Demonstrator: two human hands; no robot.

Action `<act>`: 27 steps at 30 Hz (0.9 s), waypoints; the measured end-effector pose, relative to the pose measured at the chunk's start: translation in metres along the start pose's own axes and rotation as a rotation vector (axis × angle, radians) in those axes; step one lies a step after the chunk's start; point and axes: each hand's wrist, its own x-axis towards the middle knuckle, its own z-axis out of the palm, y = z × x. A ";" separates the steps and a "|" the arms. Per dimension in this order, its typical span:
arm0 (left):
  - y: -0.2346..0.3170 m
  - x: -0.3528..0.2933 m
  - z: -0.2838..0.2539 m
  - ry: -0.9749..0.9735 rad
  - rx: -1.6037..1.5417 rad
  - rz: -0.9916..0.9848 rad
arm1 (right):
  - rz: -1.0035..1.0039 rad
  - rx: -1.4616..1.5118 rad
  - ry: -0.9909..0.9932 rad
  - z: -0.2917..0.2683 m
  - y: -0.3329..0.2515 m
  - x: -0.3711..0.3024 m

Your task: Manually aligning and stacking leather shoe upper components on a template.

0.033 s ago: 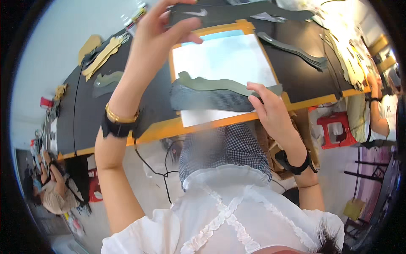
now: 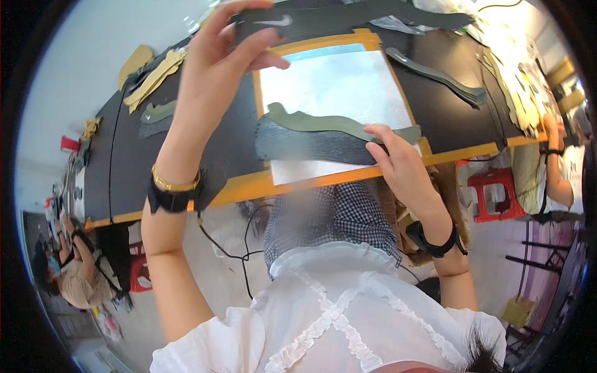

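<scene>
My left hand is raised over the far left of the white sheet. Its fingers and thumb span the left end of a long dark green strip with a small white mark. My right hand bends round the right end of an olive-green wavy strip, fingertips on it and thumb at its near edge. Beneath that strip lies a layered stack of dark, ribbed-looking strips, its right end hidden by my hand. A blurred patch covers part of the stack's near edge.
Orange tape edges the black table. Tan strips and a small olive piece lie left; a fanned dark bundle and pale strips lie right. Red stools and other people are at both sides.
My left hand has shifted slightly left, and the dark strip's marked end has moved with it. My right hand stays on the olive-green strip. The whole view has shifted a little.
</scene>
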 end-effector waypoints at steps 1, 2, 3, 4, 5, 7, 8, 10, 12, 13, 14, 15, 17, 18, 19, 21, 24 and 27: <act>0.002 -0.017 -0.014 0.021 0.014 -0.014 | 0.064 -0.011 -0.095 0.004 0.000 0.003; 0.006 -0.034 -0.026 0.087 -0.106 -0.083 | 0.055 -0.005 -0.113 0.004 0.002 0.005; 0.011 -0.049 -0.034 0.155 -0.224 -0.149 | 0.039 -0.012 -0.129 0.004 0.004 0.006; 0.014 -0.065 -0.037 0.171 -0.218 -0.156 | 0.023 -0.021 -0.142 0.003 0.006 0.009; 0.013 -0.079 -0.037 0.231 -0.238 -0.225 | 0.022 -0.019 -0.152 -0.002 0.009 0.012; 0.007 -0.109 -0.039 0.308 -0.252 -0.302 | 0.068 0.025 -0.201 -0.010 0.014 0.026; -0.002 -0.120 -0.036 0.279 -0.326 -0.345 | 0.140 0.016 -0.247 -0.014 0.016 0.035; -0.010 -0.142 -0.027 0.263 -0.399 -0.387 | -0.027 -0.051 -0.194 -0.021 0.026 0.038; -0.017 -0.155 -0.011 0.213 -0.425 -0.426 | -0.313 -0.179 -0.211 -0.027 0.018 0.046; -0.015 -0.157 -0.003 0.228 -0.426 -0.431 | -0.320 -0.177 -0.225 -0.024 0.003 0.045; -0.010 -0.158 0.006 0.169 -0.444 -0.446 | -0.305 0.054 -0.331 -0.017 -0.016 0.038; -0.007 -0.156 0.013 0.102 -0.463 -0.461 | -0.279 0.283 -0.430 -0.011 -0.028 0.034; -0.004 -0.148 0.022 0.076 -0.454 -0.514 | -0.343 0.398 -0.484 0.004 -0.033 0.031; -0.003 -0.144 0.024 0.042 -0.442 -0.564 | -0.348 0.424 -0.455 0.012 -0.030 0.029; -0.003 -0.142 0.023 0.045 -0.444 -0.568 | -0.353 0.450 -0.426 0.019 -0.028 0.028; 0.000 -0.136 0.020 -0.006 -0.377 -0.546 | -0.312 0.512 -0.389 0.023 -0.033 0.028; -0.003 -0.137 0.014 -0.032 -0.225 -0.545 | -0.192 0.533 -0.323 0.028 -0.042 0.025; -0.018 -0.139 0.011 0.029 -0.049 -0.458 | -0.100 0.422 -0.279 0.034 -0.053 0.032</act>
